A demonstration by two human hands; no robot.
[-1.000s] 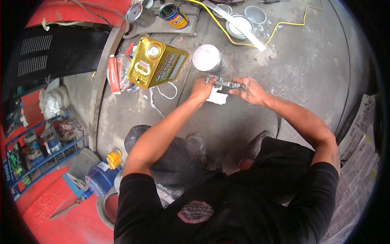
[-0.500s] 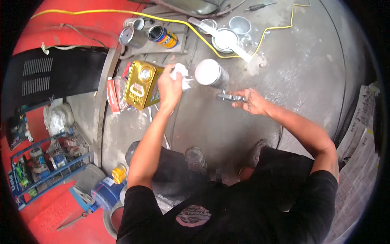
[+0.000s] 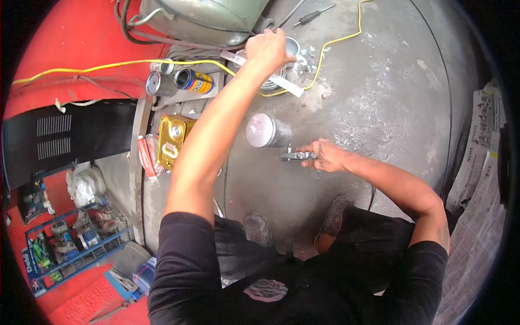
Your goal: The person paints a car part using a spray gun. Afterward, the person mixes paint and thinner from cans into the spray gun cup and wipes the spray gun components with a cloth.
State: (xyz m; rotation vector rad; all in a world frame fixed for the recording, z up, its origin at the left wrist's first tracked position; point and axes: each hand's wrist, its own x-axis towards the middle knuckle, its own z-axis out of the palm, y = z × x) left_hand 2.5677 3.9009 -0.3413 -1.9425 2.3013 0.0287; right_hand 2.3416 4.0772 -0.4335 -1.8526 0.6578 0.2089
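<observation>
One gold tin stands left of the pale-topped cup, partly covered by the left forearm, while above and left of the cup three cans crowd a narrow board. Above the cup, the left hand reaches to one grey mixing bowl, fingers bent, though whether they pinch anything I cannot tell. Just below and right of the cup, the right hand has its fingers wrapped around one metal spray gun; open concrete floor stretches rightward from the cup toward newspaper sheets along the edge.
</observation>
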